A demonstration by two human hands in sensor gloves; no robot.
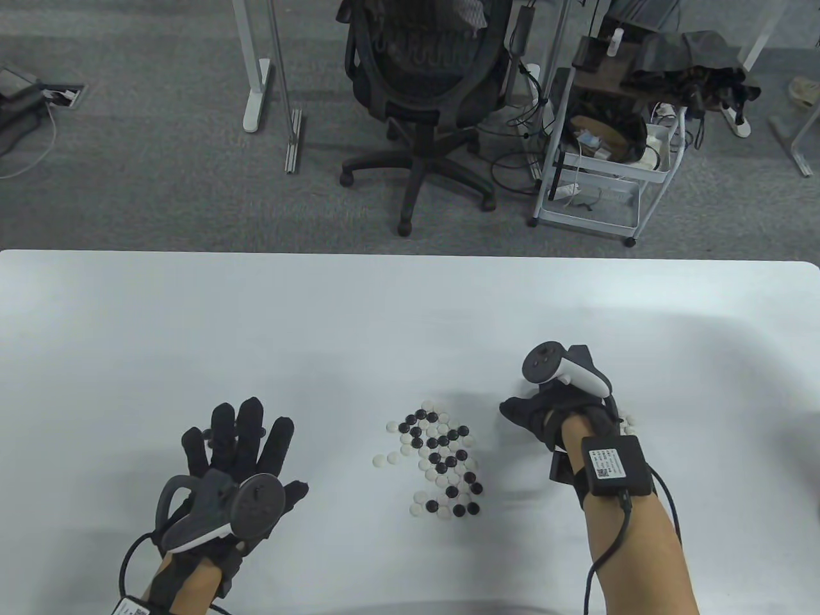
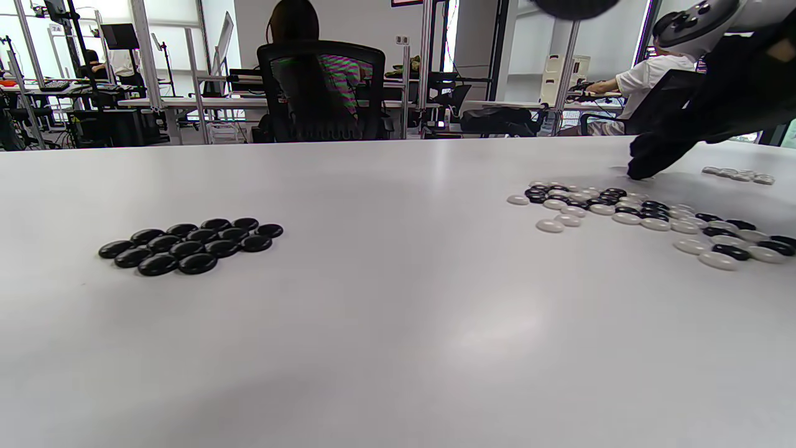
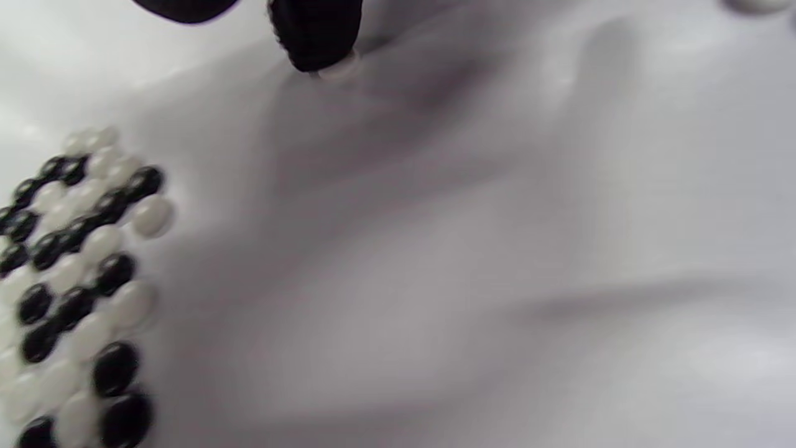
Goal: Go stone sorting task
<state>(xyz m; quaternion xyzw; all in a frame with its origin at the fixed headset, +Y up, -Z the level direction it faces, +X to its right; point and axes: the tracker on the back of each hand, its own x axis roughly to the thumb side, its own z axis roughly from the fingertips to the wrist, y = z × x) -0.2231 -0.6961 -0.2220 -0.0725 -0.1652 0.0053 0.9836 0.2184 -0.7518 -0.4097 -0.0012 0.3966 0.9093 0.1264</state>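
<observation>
A mixed pile of black and white Go stones (image 1: 442,458) lies at the table's middle front; it also shows in the left wrist view (image 2: 647,214) and the right wrist view (image 3: 74,274). My left hand (image 1: 240,435) is flat with its fingers spread, left of the pile, above a group of black stones (image 2: 189,246) that it hides from the table view. My right hand (image 1: 519,413) is just right of the pile, curled downward. One of its fingertips (image 3: 317,37) presses a single white stone (image 3: 339,70) on the table. A small group of white stones (image 2: 740,175) lies to its right.
The white table (image 1: 256,320) is bare toward the back and sides. Beyond its far edge stand an office chair (image 1: 423,96) and a white cart (image 1: 602,160) on the grey floor.
</observation>
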